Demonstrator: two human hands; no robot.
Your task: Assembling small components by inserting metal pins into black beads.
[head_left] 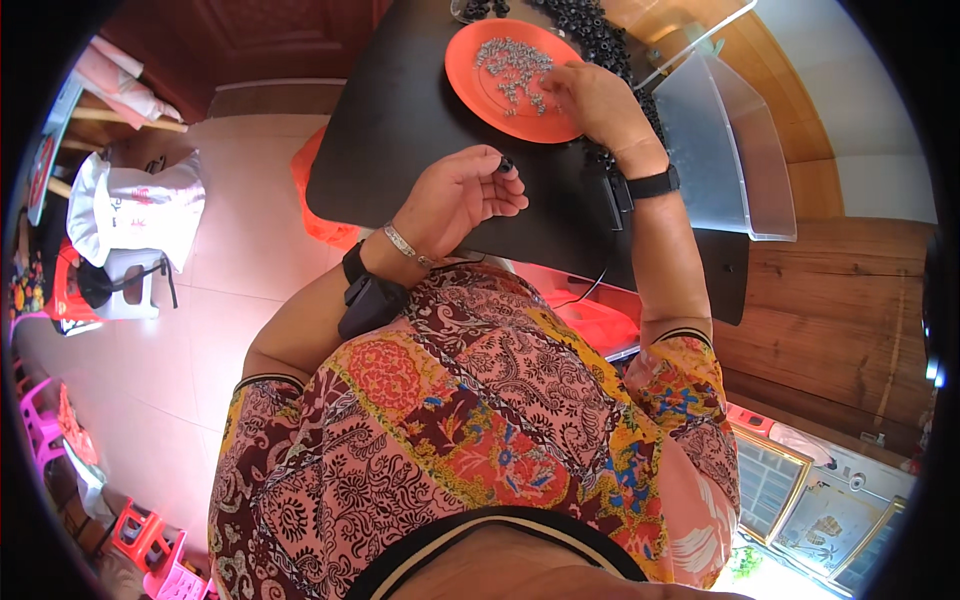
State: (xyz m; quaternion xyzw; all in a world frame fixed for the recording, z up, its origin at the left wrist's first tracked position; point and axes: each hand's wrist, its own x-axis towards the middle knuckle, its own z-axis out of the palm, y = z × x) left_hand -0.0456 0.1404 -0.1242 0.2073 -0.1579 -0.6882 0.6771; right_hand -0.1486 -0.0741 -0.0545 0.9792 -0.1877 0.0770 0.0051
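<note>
My left hand (460,195) is raised above the near part of the black table (385,120), palm turned inward. Between its thumb and forefinger sits a small round black plastic part (505,164); the other fingers curl loosely. Farther off and to the right, my right hand (605,105) reaches over the edge of an orange-red plate (462,75). Its thumb and fingertips come together among many tiny silver metal pieces (505,58), which look like small screws. What those fingertips pinch, if anything, is too small to tell.
Loose black parts (590,30) lie heaped behind and right of the plate, partly behind my right hand. A translucent plastic bin (715,140) stands at the table's right. An orange-red plastic bag (315,205) hangs at the left edge. A white bag (140,210) rests on a stool farther left.
</note>
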